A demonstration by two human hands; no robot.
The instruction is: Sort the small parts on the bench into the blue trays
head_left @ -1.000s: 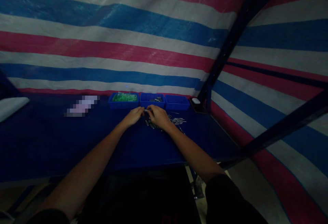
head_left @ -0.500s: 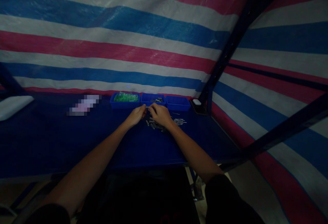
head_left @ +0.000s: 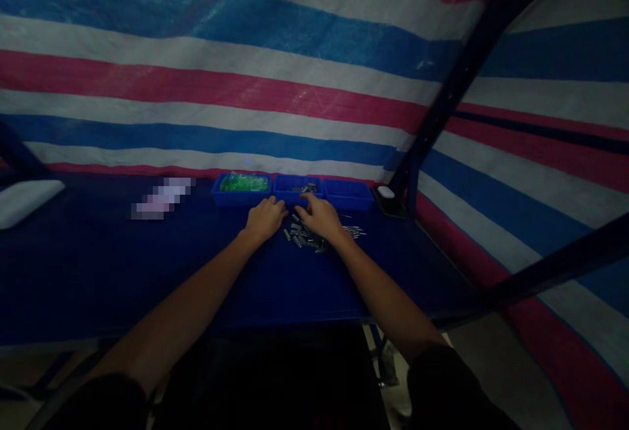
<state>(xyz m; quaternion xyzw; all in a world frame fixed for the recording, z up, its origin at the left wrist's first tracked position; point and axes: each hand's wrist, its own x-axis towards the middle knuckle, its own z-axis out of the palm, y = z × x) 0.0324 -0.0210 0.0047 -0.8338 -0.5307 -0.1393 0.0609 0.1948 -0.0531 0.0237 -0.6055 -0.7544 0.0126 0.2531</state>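
Note:
My left hand (head_left: pixel 266 217) is just left of a pile of small dark metal cylinders (head_left: pixel 301 236) on the blue table. Its fingers are curled together, and I cannot make out what is in them. Over the pile's back edge is my right hand (head_left: pixel 322 216), thumb and index finger apart, with nothing visible between them. Its fingertips are close to the front of the middle blue bin (head_left: pixel 280 191), where some small metal pieces (head_left: pixel 308 188) lie. Thin metal pins (head_left: pixel 354 231) are spread on the table beyond my right wrist.
A left blue bin (head_left: pixel 216 198) holds green pieces in clear plastic (head_left: pixel 244 183). A third blue bin (head_left: pixel 348 202) adjoins on the right, beside a dark flat object (head_left: pixel 394 206) with a small white case (head_left: pixel 386 191). A white object (head_left: pixel 27 200) lies far left. Striped sheeting (head_left: pixel 221 82) hangs behind.
My hands have moved apart from where their fingertips met above the pile. My right thumb and index finger have spread. The view has shifted slightly.

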